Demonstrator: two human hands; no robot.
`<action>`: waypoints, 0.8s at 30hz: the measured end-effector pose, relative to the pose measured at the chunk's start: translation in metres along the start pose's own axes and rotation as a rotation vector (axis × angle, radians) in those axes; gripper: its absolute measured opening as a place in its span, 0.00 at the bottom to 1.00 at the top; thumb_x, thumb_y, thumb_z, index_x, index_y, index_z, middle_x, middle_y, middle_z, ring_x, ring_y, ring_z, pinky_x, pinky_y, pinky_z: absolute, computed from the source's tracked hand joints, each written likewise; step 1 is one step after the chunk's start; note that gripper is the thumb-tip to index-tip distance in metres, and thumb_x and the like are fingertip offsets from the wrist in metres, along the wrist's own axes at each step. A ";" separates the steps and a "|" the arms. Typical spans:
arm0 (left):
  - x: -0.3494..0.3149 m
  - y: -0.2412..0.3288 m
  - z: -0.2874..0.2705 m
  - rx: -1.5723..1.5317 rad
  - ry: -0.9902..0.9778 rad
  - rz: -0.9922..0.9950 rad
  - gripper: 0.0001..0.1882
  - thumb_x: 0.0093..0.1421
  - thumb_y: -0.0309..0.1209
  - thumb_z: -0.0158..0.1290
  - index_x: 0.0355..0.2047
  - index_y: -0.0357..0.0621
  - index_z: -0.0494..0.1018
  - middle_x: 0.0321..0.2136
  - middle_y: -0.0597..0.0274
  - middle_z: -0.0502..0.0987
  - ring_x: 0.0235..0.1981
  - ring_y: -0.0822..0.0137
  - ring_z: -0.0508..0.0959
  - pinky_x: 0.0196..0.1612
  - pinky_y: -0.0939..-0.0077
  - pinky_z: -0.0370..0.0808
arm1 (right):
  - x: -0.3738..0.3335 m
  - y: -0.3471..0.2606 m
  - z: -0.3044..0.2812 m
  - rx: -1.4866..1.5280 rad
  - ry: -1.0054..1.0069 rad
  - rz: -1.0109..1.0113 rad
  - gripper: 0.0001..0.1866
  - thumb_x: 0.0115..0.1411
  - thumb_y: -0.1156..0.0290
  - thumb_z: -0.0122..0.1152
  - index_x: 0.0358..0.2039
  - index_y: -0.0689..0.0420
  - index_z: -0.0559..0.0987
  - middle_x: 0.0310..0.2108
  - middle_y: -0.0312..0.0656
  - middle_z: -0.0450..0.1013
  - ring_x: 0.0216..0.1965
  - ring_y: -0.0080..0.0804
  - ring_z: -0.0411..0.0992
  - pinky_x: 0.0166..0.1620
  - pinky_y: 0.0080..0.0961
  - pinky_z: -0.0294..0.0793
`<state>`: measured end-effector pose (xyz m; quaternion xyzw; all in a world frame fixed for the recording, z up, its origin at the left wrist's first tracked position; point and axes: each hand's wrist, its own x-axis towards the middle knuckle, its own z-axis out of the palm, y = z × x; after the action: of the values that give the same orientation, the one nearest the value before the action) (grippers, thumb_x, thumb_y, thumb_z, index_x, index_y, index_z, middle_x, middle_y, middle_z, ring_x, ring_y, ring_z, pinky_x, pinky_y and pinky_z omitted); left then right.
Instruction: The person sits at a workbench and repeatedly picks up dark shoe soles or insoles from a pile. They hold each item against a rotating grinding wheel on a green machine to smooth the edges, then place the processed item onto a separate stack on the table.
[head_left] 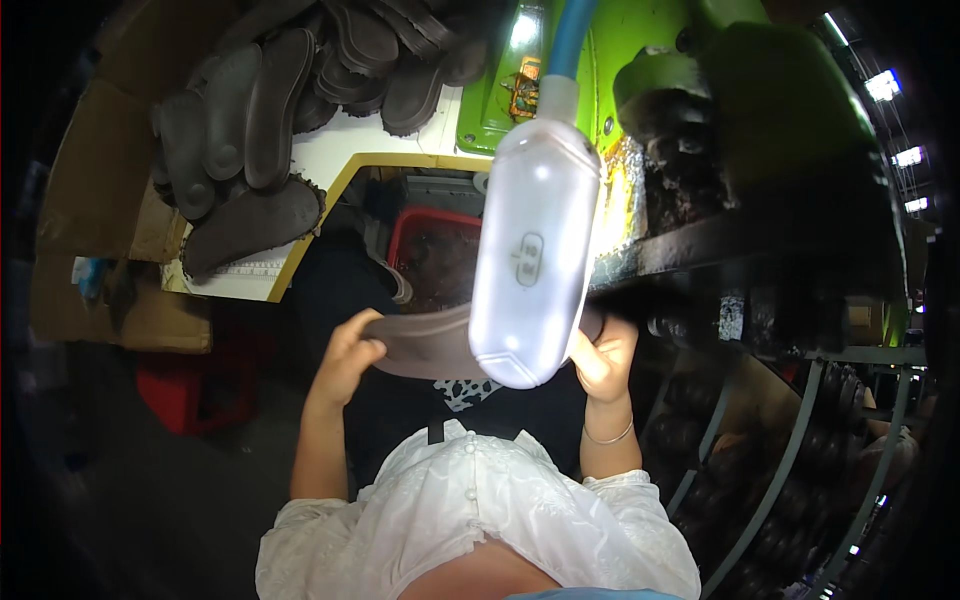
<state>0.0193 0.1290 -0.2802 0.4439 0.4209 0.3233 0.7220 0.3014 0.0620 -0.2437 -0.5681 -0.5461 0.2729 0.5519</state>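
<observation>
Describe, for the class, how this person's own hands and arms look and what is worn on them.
The left hand and right hand are ungloved. A thin bracelet circles the right wrist; none shows on the left. Short white sleeves leave the forearms bare.

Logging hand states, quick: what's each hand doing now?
Left hand: closed, holding one end of the brown sole.
Right hand: closed, holding the sole's other end.

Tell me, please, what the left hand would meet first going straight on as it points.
The brown sole, whose end the left hand holds. Further that way, the white lamp overlaps it in view, apparently nearer the camera; depth is unclear.
</observation>
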 end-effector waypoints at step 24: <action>0.025 0.025 0.116 0.194 -0.147 0.319 0.10 0.56 0.27 0.51 0.36 0.34 0.72 0.30 0.63 0.74 0.31 0.77 0.72 0.35 0.82 0.70 | -0.074 0.070 -0.118 0.600 -0.087 0.406 0.20 0.43 0.76 0.60 0.39 0.68 0.73 0.34 0.45 0.74 0.35 0.28 0.72 0.43 0.24 0.70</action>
<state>0.1315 0.1167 -0.2366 0.5951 0.3204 0.3580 0.6442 0.4124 -0.0312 -0.3014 -0.4657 -0.3410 0.5488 0.6048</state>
